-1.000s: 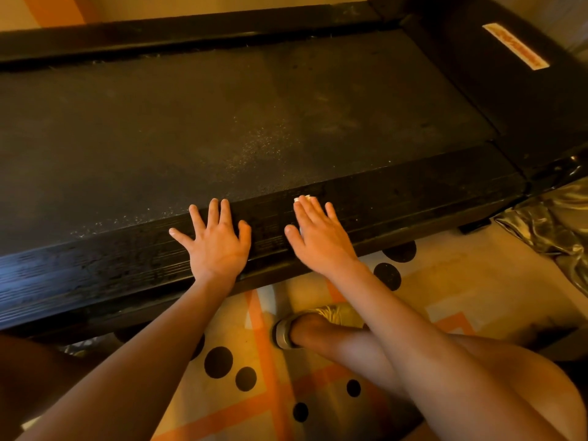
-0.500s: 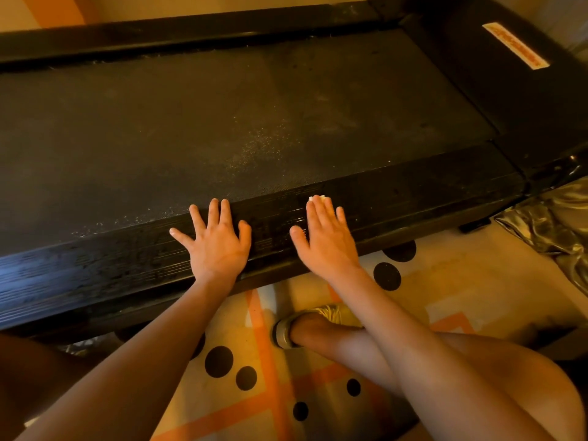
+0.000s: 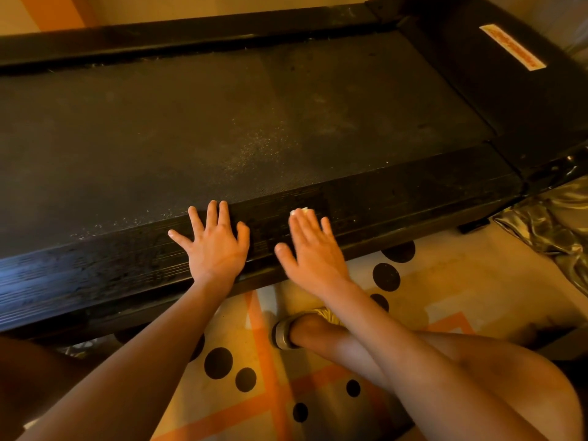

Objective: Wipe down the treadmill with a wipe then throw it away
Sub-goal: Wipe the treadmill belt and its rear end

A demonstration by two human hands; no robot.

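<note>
**Pressing a wipe flat on your treadmill's near rail**

Crouched at the long side of the black treadmill (image 3: 191, 30), you have both palms down on its ribbed near side rail (image 3: 95, 272). That rail runs on, bare, to the left edge of the view, so there is open room that way. Beyond it lies the wide belt (image 3: 222, 122), flecked with pale dust near the middle.

Your left hand (image 3: 216, 246) lies flat with its fingers spread, the fingertips reaching the seam where the rail meets the belt. It holds nothing. Just beside it, your right hand (image 3: 310, 249) is also flat, with its fingers straight and close together. It presses the wipe (image 3: 302, 210) against the rail. Only a white sliver of the wipe shows past the fingertips.

Further right the rail runs on to the dark end cover (image 3: 509, 106). The cover carries a white label (image 3: 512, 47) with orange print too blurred to read. A crumpled silvery sheet (image 3: 553, 224) lies on the floor by that corner. Below your arms are a dotted, orange-striped mat (image 3: 264, 377) and your sandalled foot (image 3: 283, 332).

Against half a second ago, your right hand and the wipe have slid a little left and back toward the rail's outer edge. Your left hand has not moved.
</note>
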